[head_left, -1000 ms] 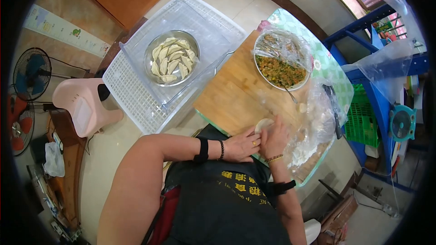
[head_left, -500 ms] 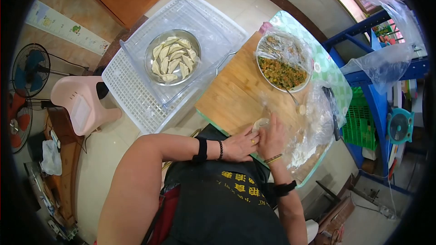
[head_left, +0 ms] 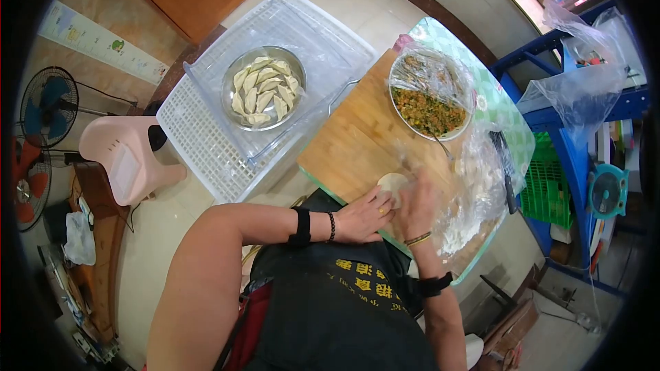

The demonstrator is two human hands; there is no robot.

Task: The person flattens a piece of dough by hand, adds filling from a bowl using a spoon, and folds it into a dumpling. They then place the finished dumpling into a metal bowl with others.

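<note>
A round, pale dumpling wrapper (head_left: pixel 392 183) shows at the front of the wooden board, between my two hands. My left hand (head_left: pixel 364 220) grips the wrapper's near edge with its fingertips. On the wrapper's right side is my right hand (head_left: pixel 417 207), smeared by motion, so its fingers and anything in them cannot be made out. Beyond the hands, a bowl of chopped orange and green filling (head_left: pixel 430 111) stands on the board, partly under plastic film. A spoon handle (head_left: pixel 445 149) sticks out over its near rim.
Several folded dumplings (head_left: pixel 265 89) lie in a steel bowl (head_left: pixel 227 106) on a white plastic crate (head_left: pixel 199 158) at the left. Flour (head_left: pixel 457 235), crumpled plastic film (head_left: pixel 481 172) and a black-handled tool (head_left: pixel 507 172) are on the board's right side. A blue shelf (head_left: pixel 574 165) stands further right.
The wrapper shows more fully now, a larger disc beyond my left fingers. My right hand has shifted slightly right and blurs more. My left hand has barely moved.
</note>
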